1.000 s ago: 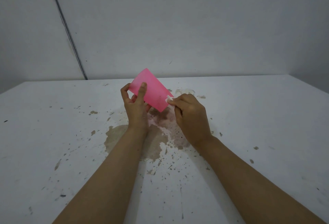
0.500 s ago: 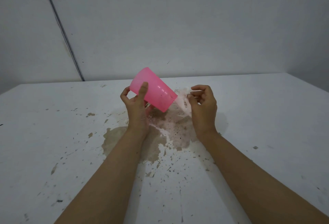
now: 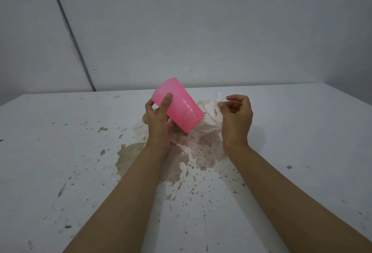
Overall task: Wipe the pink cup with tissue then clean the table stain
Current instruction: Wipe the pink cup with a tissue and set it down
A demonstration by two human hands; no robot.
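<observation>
My left hand (image 3: 159, 126) holds the pink cup (image 3: 179, 103) in the air, tilted, with one end pointing down and to the right. Dark specks show on the cup's lower wall. My right hand (image 3: 236, 118) hovers a little to the right of the cup, apart from it, fingers curled. It pinches a thin white tissue (image 3: 211, 110), which is blurred and hangs between hand and cup. Under both hands a brown wet stain (image 3: 207, 146) spreads across the white table (image 3: 60, 152), with splatter running toward me.
Small brown spots and dark specks dot the table to the left and front. A grey wall rises right behind the table's far edge. A dark seam (image 3: 70, 31) runs slanted down the wall on the left.
My right hand has drawn the tissue away from the cup's end and moved to the right. The cup stays in my left hand, turned a little.
</observation>
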